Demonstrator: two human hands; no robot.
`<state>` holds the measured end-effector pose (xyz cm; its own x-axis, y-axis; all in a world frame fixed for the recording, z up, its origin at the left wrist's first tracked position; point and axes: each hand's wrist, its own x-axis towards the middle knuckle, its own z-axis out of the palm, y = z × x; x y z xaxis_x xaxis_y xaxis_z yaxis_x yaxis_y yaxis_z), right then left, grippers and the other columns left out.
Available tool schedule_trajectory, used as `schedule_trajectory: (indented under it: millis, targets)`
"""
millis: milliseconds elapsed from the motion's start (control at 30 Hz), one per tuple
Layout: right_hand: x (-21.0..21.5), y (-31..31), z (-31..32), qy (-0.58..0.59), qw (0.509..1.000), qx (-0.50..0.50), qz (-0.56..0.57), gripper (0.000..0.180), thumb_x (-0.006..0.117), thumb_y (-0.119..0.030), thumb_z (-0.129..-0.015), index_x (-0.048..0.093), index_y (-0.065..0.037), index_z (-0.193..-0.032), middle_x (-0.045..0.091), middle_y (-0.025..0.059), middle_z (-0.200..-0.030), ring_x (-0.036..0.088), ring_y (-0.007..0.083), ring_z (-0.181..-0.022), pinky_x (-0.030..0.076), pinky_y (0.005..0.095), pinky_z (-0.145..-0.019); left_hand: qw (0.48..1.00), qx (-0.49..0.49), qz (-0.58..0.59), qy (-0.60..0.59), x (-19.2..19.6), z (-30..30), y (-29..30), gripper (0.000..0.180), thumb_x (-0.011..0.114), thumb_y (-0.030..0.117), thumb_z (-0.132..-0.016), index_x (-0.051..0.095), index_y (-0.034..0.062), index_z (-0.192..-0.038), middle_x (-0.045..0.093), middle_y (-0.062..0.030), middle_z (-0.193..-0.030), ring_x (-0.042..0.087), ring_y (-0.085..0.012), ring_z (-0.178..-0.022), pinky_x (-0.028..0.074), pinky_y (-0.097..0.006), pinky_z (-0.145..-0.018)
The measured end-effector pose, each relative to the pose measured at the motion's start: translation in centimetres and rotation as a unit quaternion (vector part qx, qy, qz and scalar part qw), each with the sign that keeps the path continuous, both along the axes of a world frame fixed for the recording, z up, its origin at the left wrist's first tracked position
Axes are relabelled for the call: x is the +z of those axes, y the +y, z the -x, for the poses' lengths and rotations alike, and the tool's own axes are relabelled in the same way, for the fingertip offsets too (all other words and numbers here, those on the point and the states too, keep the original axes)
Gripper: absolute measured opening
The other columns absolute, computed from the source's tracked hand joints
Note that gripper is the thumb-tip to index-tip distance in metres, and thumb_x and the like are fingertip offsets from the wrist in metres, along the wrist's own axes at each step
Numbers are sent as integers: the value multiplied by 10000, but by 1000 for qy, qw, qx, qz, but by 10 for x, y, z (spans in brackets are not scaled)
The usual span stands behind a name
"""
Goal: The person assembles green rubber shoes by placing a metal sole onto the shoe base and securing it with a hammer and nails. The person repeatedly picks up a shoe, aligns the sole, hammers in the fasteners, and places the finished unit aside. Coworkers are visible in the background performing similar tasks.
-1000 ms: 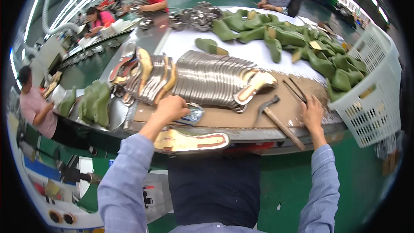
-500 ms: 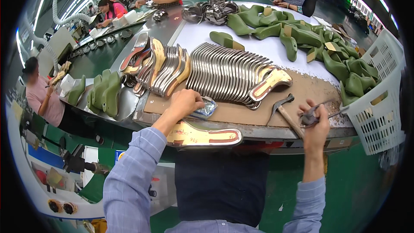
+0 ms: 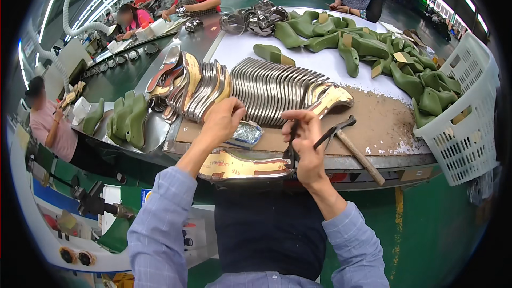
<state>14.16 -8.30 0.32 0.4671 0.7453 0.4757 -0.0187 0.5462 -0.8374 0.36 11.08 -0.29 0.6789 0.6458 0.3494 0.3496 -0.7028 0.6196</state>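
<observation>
A green shoe last with a cream, brown-edged insole [image 3: 242, 166] lies sole up along the table's front edge. My left hand [image 3: 220, 121] hovers over its left part, thumb and fingertips closed together; whether something small is between them is hidden. Beside these fingers is a clear plastic packet [image 3: 246, 134] of small shiny pieces. Dark metal pincers [image 3: 290, 153] are in my right hand [image 3: 308, 146], their jaws at the right end of the insole and a handle sticking out to the right. A wooden-handled hammer [image 3: 360, 156] rests on the brown board to the right.
Behind my hands stands a long row of metal-edged insoles [image 3: 277, 88]. Green lasts [image 3: 368, 48] are heaped at the back right, beside a white plastic basket [image 3: 464, 133]. More green lasts [image 3: 137, 120] stand at the left. Several people work around the tables.
My right hand has swung left with the pincers, from beside the hammer to the right end of the insole. My left hand has risen slightly beside the packet.
</observation>
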Motion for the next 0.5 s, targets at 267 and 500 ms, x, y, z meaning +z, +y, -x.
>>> schedule_trajectory:
  millis: [267,500]
  targets:
    - [-14,13,9,145,989,-23,-13,160,384,41,-840,366,-71,-954,491,75,-779,435,120,-629,399,281,-582,987,-41,126,-95,-2,19,-119,165,686,47,-931,668,-11,-1084,732,-83,-932,689,-134,-828,540,-271,-765]
    - [-17,-19,-89,127,970,-199,57,100,487,-90,-892,464,-62,-986,580,108,-856,540,203,-663,486,378,-632,984,-43,170,-26,-2,18,-121,128,719,92,-907,717,-3,-993,743,-92,-957,708,-156,-888,542,-294,-810]
